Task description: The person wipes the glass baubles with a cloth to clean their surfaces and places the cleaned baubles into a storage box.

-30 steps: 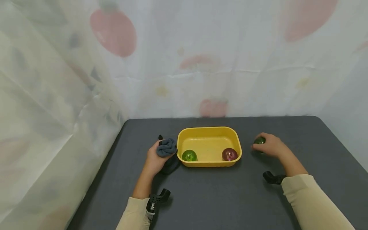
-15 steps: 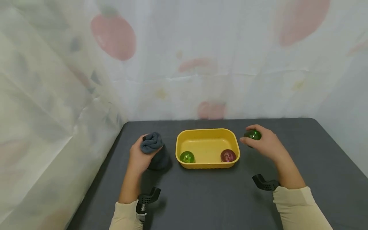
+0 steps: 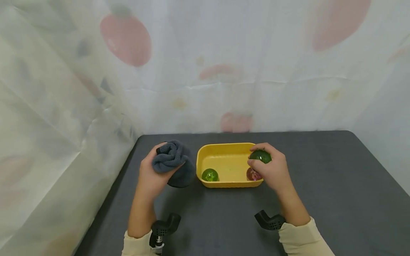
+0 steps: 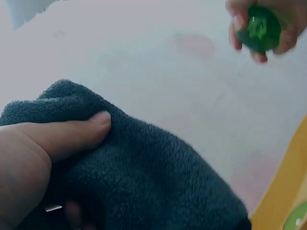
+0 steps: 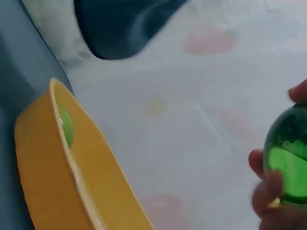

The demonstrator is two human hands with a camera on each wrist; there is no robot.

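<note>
The right hand (image 3: 272,169) held a green ball (image 3: 260,156) in its fingertips above the right end of the yellow tub (image 3: 221,153), and the left hand (image 3: 153,174) gripped a bunched grey cloth (image 3: 174,161) just left of it. The ball looked smooth, hard and probably slippery, so fingers around its middle seemed safest; the cloth looked soft and light. Inside the tub lay another green ball (image 3: 209,175) and a red ball (image 3: 251,175), on the dark bench (image 3: 336,185).

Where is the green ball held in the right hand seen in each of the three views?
Head: green ball in the right hand, over the tub's right end.
Left wrist: top right corner, between fingertips.
Right wrist: right edge, large and close.
Shared landmark: the yellow tub, at the lower right edge in the left wrist view and lower left in the right wrist view.
</note>
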